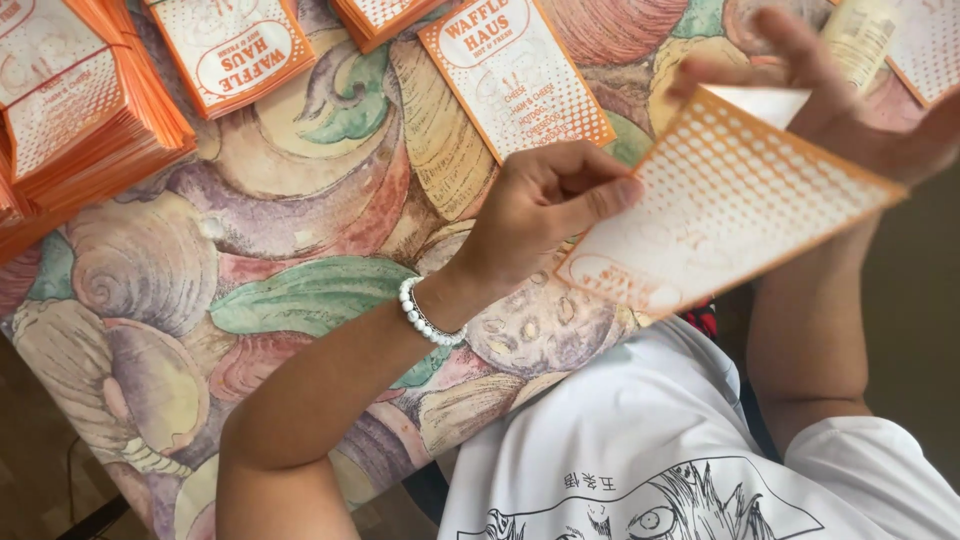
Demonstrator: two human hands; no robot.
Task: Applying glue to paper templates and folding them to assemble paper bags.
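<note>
Sleeve stacks (85,110) far left on table (300,240), single sleeve (515,75) mid.

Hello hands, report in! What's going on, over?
Left hand and right hand both pinching one orange-and-white dotted paper sleeve. Orange paper stack on shell-patterned tablecloth, nothing blocking.

Open patterned tabletop (300,240) to the outer side of the left hand (545,205) and below its wrist, bare of things. Beyond its knuckles, a single orange-and-white paper sleeve (515,75) lying flat, close. Farther out on that side, a thick stack of orange sleeves (85,110) rising off the surface, with another sleeve (235,50) beside it. Between left hand and right hand (830,95), the held dotted sleeve (725,205) filling the gap. More sleeves (925,45) past the right hand.
</note>
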